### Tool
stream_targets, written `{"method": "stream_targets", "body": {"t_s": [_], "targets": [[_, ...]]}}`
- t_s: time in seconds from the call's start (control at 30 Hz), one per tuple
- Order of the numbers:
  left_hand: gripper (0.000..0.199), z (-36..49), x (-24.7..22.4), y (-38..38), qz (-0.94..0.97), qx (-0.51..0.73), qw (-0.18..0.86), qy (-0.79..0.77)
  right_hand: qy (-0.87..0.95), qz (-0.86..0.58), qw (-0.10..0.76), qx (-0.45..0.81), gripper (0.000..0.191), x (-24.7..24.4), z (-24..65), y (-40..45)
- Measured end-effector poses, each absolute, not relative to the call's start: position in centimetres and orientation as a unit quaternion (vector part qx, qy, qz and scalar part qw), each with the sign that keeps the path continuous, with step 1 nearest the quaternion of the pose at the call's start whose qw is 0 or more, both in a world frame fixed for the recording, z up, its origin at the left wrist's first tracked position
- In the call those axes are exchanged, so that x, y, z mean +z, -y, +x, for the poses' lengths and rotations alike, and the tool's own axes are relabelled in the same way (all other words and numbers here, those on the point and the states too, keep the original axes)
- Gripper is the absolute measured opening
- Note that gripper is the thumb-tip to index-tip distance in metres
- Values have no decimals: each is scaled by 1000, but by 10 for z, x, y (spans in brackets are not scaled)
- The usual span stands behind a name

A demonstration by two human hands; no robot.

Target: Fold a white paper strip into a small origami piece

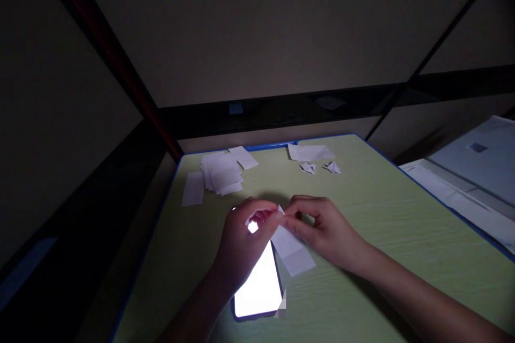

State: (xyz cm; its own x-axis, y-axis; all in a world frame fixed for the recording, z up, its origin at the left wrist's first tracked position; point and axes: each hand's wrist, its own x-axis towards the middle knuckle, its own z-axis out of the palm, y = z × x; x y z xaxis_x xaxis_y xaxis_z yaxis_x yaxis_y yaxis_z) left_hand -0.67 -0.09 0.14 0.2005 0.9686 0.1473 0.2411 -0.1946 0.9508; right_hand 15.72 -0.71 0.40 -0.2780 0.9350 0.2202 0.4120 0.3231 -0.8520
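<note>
White paper strip [295, 252] pinched up near the middle of the table [382, 187], both hands on it, as far as I can see from the head view (only view). L hand [241, 241] has its top end btwn thumb and fingers; R hand [328, 228] grips the same end w/ thumb and forefinger, fingertips nearly meeting those of the L. Rest of the strip slants down toward the person, a crease across its lower part. Phone [257, 292] w/ a glaring white screen lies just L of the strip, partly hidden by the L hand. Further back, L side: a messy pile of paper slips [221, 171], one slip [193, 188] beside it, another [243, 157] at its far R corner. Back R: a loose sheet [309, 152], and nearer than that, two small folded paper shapes [308, 168], side by side, apart. Tabletop's greenish, blue edging [271, 146]; room's v. dim.
</note>
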Motion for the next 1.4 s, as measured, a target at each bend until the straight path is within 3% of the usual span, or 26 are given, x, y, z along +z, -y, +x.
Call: {"method": "stream_targets", "body": {"t_s": [0.3,0.73,1.4], "targets": [[10,-3,4,2,615,427,453,-484,753,-442,367,321,22,2,156,9],[14,-6,4,-1,587,453,480,-470,624,-458,364,519,27,0,153,11],[10,-4,-1,3,623,438,470,-447,621,-461,384,505,28,4,155,10]]}}
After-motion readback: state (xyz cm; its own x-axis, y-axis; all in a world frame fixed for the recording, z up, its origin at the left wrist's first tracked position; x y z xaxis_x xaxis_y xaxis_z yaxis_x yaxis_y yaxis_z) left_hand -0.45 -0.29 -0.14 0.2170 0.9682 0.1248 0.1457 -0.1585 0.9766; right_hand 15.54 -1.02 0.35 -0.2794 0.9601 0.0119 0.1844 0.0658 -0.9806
